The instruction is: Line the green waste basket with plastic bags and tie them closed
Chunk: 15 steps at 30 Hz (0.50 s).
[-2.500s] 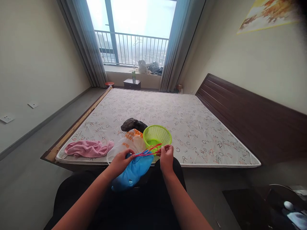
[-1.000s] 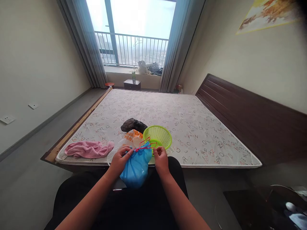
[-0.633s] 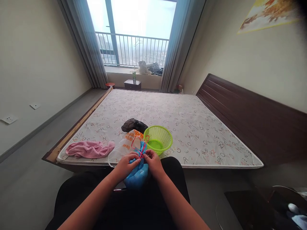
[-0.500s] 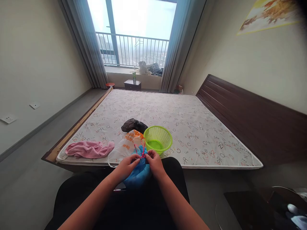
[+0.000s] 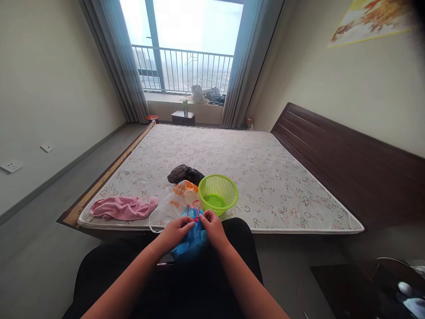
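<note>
A blue drawstring bag [image 5: 190, 246] rests on my lap, its neck gathered under a red drawstring [image 5: 195, 208]. My left hand [image 5: 177, 228] pinches the red string at the left of the neck. From the other side my right hand [image 5: 211, 223] has its thumb and fingers closed at the same string. Loops of the string stand up above my fingertips. Just beyond the hands sits a green plastic basket [image 5: 229, 195] on the mattress, with a white plastic bag with orange print [image 5: 169, 206] to its left.
A crumpled black plastic bag [image 5: 182, 173] lies behind the white one. On the mattress's [image 5: 285, 208] near left corner is a pink towel [image 5: 124, 208]. A dark headboard [image 5: 332, 137] borders the right side. A bottle stands on a nightstand [image 5: 183, 118] by the window.
The red string's loops sit a little lower and lean differently. Both hands have shifted slightly downward at the bag's neck, still holding the string.
</note>
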Each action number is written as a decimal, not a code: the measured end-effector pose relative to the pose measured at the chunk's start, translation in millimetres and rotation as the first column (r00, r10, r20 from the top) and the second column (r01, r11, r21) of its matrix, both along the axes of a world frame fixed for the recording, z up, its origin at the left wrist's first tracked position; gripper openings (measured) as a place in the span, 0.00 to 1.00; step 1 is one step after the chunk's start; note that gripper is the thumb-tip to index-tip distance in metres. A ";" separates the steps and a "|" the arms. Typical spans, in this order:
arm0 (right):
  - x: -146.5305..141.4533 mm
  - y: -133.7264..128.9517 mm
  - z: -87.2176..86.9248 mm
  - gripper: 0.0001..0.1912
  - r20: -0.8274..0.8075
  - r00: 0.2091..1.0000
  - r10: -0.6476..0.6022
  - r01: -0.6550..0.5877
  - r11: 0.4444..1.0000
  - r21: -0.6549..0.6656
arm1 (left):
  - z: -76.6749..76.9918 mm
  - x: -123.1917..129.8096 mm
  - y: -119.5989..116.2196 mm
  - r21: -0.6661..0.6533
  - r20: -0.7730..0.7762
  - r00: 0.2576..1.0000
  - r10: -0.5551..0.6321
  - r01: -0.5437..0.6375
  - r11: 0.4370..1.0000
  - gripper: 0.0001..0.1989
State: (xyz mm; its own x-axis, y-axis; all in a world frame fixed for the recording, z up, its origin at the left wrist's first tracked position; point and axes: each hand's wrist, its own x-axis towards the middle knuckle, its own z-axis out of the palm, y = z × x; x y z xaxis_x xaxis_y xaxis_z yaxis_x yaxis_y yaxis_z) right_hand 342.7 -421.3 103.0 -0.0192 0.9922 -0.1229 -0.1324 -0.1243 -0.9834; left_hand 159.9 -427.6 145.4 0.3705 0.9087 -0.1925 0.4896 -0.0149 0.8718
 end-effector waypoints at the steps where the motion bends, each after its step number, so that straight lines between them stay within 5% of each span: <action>1: 0.0 -0.2 -0.5 0.22 -0.016 1.000 0.003 -0.004 1.000 -0.015 | -0.2 -0.8 0.6 0.006 0.010 1.000 0.021 -0.021 1.000 0.21; 15: -2.9 -2.2 -0.8 0.20 0.013 1.000 -0.006 0.005 1.000 0.021 | -3.9 0.2 -1.4 0.025 0.043 0.999 -0.026 0.025 0.999 0.20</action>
State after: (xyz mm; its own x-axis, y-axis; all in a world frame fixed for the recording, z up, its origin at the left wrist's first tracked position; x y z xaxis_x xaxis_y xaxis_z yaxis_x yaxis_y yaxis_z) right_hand 339.8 -423.5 102.2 -0.0123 0.9946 -0.1026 -0.1201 -0.1033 -0.9874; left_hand 160.1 -429.1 141.5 0.4009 0.9031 -0.1540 0.4508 -0.0481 0.8913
